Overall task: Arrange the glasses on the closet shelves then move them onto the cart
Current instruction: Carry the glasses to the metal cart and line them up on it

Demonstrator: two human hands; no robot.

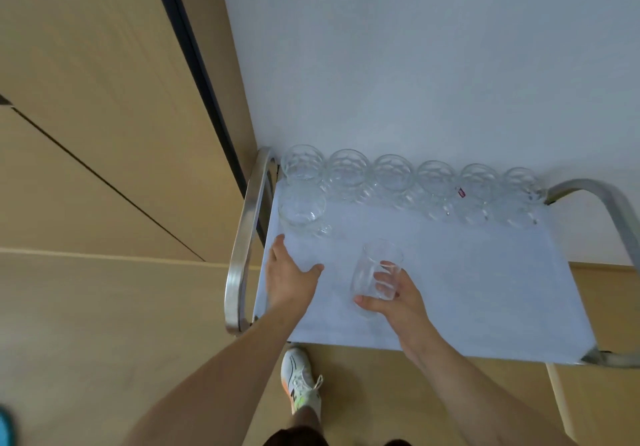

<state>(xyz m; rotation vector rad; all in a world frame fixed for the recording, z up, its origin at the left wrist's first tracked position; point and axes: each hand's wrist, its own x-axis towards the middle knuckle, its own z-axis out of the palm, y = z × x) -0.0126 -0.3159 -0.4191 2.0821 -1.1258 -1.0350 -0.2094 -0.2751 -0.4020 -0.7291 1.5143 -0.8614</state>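
Right hand (pixel 391 298): one clear glass (pixel 375 270) is gripped low on its body, with the thumb on the near side and the fingers curled round the far side, above the middle of the cart's pale top (pixel 467 289); whether its base touches the top cannot be told. Left hand (pixel 291 279) is held empty with straight, spread fingers, palm down over the left part of the top, near the left metal handle (pixel 242 237).

Eight glasses are counted in all. Six faceted glasses (pixel 393 177) are lined up in a row along the far edge of the cart, each just beside the next. A seventh glass (pixel 301 208) is set in front of the leftmost one, at the left edge. The eighth is the one being gripped.

One small red sticker (pixel 460 192) is seen on the fifth glass of the row; its writing is too small to be read. Two metal handles are visible, one at each end of the cart. One white shoe (pixel 301 381) with dark stripes is seen on the wooden floor below the near edge.
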